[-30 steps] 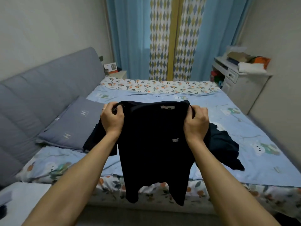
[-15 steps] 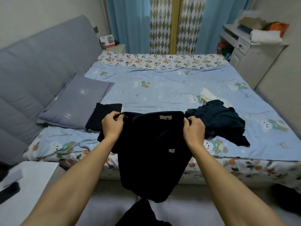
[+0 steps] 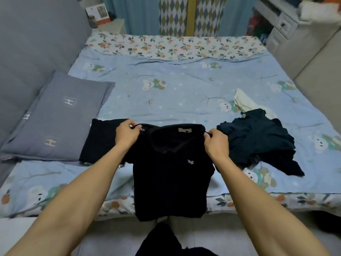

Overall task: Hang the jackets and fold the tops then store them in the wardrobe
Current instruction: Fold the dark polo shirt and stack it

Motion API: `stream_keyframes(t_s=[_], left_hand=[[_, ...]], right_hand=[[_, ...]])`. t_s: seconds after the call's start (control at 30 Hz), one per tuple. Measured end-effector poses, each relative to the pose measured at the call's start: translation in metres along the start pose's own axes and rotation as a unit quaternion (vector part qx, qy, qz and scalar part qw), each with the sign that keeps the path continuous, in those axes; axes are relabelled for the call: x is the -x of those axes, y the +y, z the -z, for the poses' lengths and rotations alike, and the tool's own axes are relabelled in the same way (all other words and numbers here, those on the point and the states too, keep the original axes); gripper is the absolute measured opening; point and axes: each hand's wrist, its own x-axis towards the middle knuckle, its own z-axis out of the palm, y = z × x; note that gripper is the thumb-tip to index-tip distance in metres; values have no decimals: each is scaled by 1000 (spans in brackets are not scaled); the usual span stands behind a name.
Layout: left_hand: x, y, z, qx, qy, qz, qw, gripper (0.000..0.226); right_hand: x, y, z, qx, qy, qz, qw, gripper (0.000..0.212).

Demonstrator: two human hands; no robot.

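Top: we held a dark polo-style top by its shoulders at the near edge of the bed, its body on the sheet and its hem hanging over the bed's side.
Left hand: our fingers were curled and pinching the top's left shoulder seam, just beside the folded garment.
Right hand: our fingers were clamped on the other shoulder; the two hands were apart, roughly the width of the collar and shoulders.
Step in hand: we judged it to be laying the top flat on the bed, ready for folding.
Doing it well: we would keep both shoulders level and the cloth lightly taut, draw the hem up onto the sheet so none hangs off, and smooth the sleeves, which looked bunched under our wrists, before making any fold.
Look of the top: very dark, navy or black, with a collar, a pale label inside the neck and a small pale emblem on the chest; soft cloth that would likely crease if dropped.
Nearby clothes: the folded garment lay to the left, touching the pillow; a crumpled dark pile lay to the right, with a white piece behind it.
Progress: we judged the folding under way, with more tops to do and nothing stored.
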Motion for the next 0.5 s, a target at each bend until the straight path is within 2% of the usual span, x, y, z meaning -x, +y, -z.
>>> stream_keyframes(t_s=[0.13,0.27,0.37,0.5], left_hand=[[-62,1,-17,4,-23,22,999,16],[-118,6,-42,10,-45,44,998,29],[-159,-11,-83,-24,-63,42,997,24],[-205,-44,-132,-36,-60,80,994,21]], right_hand=[[-45,-7,-23,40,-21,-10,999,31],[-117,-21,-42,46,-37,-10,998,32],[-171,-16,-80,71,-78,-15,994,29],[-217,6,-144,56,-125,-44,990,28]])
